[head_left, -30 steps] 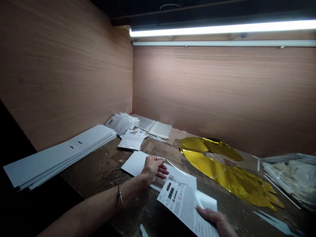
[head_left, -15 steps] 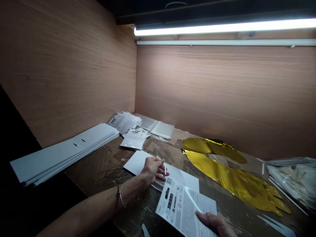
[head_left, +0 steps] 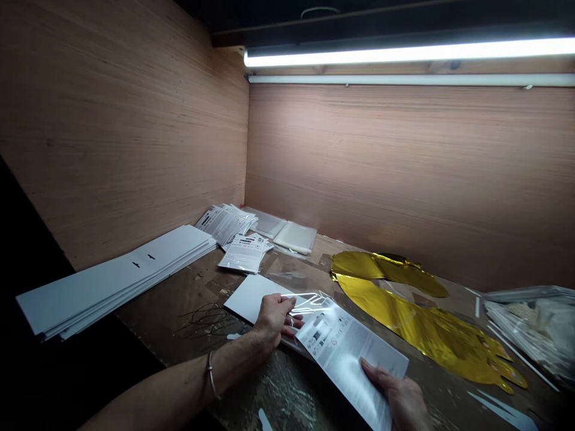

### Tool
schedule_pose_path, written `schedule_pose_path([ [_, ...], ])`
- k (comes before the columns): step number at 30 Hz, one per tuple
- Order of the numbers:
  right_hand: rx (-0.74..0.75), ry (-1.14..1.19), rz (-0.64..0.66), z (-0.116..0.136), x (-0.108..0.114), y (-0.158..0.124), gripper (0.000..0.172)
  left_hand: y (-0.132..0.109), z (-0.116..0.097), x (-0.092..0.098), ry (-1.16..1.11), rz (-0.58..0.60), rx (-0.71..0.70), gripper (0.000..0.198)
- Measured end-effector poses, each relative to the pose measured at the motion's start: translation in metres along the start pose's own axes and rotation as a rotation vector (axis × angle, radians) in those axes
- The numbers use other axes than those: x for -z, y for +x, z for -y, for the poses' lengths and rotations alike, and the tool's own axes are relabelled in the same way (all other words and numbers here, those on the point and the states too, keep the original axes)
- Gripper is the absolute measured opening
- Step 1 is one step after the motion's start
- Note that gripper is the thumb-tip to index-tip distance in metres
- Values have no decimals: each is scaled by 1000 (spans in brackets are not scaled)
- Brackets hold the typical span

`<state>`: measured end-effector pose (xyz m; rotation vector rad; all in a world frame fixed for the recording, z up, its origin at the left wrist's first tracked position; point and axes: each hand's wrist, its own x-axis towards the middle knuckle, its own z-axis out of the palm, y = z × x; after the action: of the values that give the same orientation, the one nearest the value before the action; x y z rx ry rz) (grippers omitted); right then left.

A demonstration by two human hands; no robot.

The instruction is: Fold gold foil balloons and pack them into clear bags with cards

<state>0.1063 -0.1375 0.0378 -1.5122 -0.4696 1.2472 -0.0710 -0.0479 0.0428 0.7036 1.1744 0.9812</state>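
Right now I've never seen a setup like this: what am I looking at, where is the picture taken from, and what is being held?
There is no machine here: these are a person's own two bare hands, seen from one camera worn on their head, looking forward and down. The left hand, with a bangle on its wrist, pinches clear plastic film above a white card. The right hand holds a printed sheet, its upper end under that film. On the scarred wooden bench lie a stack of long white boards, piles of printed sheets, clear bags and a flat gold foil balloon.
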Motion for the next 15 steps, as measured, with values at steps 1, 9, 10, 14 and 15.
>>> schedule_pose_path([
  [1,2,-13,-28,-2,0,0,29,0,2,0,-5,-6,-6,16],
  [9,54,82,-126,-9,-18,-2,40,1,10,-8,-155,38,-32,19],
  [10,70,88,-131,-10,-20,-2,40,1,9,-10,-185,51,-28,19],
  [14,119,110,-140,-14,-27,0,39,1,9,-21,-232,40,-6,15],
  [15,123,102,-108,-15,-28,1,38,-1,10,-25,-232,54,7,13],
])
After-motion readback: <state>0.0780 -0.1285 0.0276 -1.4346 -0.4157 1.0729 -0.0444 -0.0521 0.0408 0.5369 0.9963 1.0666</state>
